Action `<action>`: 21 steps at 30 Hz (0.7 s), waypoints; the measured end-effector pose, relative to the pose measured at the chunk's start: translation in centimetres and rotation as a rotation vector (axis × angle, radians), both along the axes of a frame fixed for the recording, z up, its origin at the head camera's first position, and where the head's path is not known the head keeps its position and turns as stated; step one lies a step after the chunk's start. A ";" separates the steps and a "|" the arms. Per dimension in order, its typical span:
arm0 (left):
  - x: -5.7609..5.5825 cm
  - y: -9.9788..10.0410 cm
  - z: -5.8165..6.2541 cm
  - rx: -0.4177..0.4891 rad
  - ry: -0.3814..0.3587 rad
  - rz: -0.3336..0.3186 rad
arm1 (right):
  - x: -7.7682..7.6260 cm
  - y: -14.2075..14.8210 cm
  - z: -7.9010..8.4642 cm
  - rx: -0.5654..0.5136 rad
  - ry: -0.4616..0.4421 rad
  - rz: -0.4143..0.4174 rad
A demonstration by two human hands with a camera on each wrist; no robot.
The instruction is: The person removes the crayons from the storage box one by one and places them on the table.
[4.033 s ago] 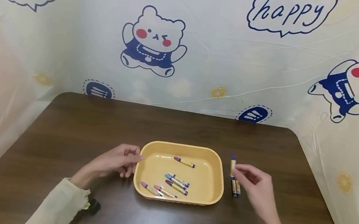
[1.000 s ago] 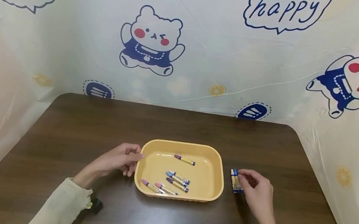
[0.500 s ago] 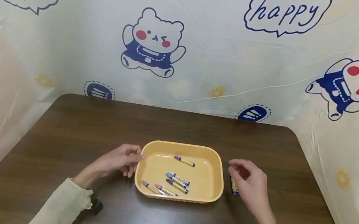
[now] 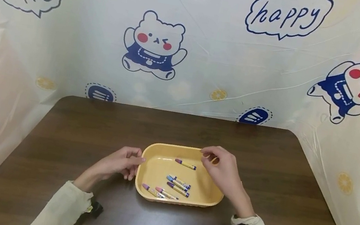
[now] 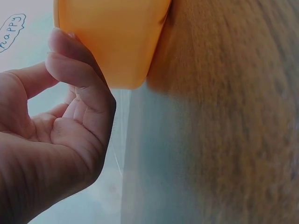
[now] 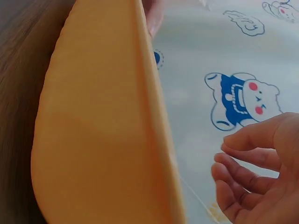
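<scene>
A shallow yellow tray sits on the table. At its left rim my left hand pinches the edge, thumb over the rim and the other fingers outside; the left wrist view shows these fingertips against the tray's wall. Inside lie several crayons with yellow wrappers: a purple-tipped crayon towards the back, a dark purple crayon and pink-tipped crayons nearer the front. Over the tray's back right part hovers my right hand, holding nothing, fingers loosely bent with the thumb apart from them.
The brown wooden table reaches to a pale curtain printed with bears, which stands at the back and both sides. My right wrist and forearm cover the spot just right of the tray where crayons lay.
My right hand set a blue crayon beside others right of the tray, let go and moved left over the tray. My left hand stays on the rim; the crayons in the tray keep their places.
</scene>
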State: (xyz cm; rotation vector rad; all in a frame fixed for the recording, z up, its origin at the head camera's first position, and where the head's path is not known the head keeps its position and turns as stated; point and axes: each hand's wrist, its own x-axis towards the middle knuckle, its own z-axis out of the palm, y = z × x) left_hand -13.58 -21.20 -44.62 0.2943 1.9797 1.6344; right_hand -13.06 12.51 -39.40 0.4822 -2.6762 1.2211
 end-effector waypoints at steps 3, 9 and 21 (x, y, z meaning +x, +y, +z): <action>0.1 -0.2 0.0 0.002 0.000 0.001 | -0.7 -1.2 -1.0 -0.003 -0.057 0.028; 0.1 0.0 -0.1 0.006 0.000 0.007 | -1.6 -2.7 -4.0 0.060 -0.119 0.068; 0.2 -0.1 0.1 -0.005 0.004 0.012 | -1.5 -3.3 -5.9 0.296 -0.135 0.055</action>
